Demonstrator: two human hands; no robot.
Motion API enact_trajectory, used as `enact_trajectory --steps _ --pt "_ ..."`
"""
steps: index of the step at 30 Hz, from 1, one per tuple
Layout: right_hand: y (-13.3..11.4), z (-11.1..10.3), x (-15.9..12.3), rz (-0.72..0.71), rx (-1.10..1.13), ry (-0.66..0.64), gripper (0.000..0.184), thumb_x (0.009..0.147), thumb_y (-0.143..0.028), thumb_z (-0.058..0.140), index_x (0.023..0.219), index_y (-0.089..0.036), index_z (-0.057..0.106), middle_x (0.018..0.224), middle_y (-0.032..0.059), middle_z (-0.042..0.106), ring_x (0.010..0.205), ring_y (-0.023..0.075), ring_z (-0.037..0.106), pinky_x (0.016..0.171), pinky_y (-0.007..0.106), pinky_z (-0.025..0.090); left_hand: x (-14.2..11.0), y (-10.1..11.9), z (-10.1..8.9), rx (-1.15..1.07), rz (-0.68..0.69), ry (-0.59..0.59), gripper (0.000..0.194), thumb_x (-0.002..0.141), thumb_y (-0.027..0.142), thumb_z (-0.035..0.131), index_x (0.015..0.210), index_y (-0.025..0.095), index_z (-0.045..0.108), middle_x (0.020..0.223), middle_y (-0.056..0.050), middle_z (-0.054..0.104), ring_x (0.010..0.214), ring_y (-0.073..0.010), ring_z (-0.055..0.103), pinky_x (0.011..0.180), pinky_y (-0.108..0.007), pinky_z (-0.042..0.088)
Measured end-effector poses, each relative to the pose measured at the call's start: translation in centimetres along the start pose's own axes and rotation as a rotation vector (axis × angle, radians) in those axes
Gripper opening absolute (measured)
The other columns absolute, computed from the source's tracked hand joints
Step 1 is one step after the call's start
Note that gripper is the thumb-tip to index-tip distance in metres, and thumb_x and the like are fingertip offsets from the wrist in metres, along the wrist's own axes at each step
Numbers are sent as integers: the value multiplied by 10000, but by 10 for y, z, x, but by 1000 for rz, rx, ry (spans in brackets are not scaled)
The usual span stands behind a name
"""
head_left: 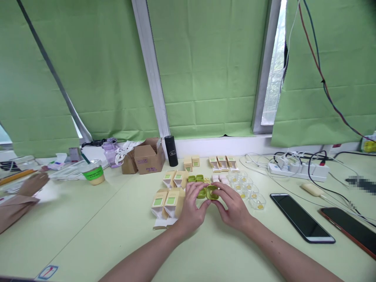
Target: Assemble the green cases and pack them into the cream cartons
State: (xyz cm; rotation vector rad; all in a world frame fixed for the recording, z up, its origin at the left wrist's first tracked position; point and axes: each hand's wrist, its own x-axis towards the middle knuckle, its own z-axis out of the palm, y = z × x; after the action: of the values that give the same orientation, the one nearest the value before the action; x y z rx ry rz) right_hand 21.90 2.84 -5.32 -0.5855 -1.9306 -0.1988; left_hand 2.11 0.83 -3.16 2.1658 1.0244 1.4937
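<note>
Between my two hands is a small olive-green square cup [212, 193], its open top facing me. My left hand [191, 209] grips its left side with thumb and fingers. My right hand [234, 206] closes on its right side, fingertips at the rim; whether they hold anything inside the cup is hidden. Just behind my left fingers are more green square cups [199, 178]. Small yellow pieces [206, 181] and pale pink-white pieces [219, 179] lie beyond. Clear plastic cases with yellow centres [243, 187] sit right of my right hand. Open small cartons [174, 197] stand beside my left hand.
More small cartons [224, 163] stand at the back, near a black cylinder [170, 151] and a cardboard box [149, 158]. Two phones [302, 217], cables and a power strip [298, 171] occupy the right. At left are a drink cup [93, 173] and another person's hand [33, 184].
</note>
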Motion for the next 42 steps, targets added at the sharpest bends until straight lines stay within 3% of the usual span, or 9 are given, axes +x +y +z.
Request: enact_trajectory --steps 29,42 --pt "2 6 1 -74 -80 -63 341 1023 -60 500 1332 -170 591 1349 229 633 1219 331 668 887 477 649 -4 -2 2 80 17 54 325 988 284 697 1310 276 654 1285 -112 644 1286 -307 523 1096 -511 495" --pt "0 3 1 -67 -79 19 279 1026 -103 564 1273 -200 652 1361 206 673 1225 318 695 921 476 658 -3 1 1 72 25 46 335 1020 327 665 1352 284 650 1302 -114 642 1296 -303 527 1106 -512 489"
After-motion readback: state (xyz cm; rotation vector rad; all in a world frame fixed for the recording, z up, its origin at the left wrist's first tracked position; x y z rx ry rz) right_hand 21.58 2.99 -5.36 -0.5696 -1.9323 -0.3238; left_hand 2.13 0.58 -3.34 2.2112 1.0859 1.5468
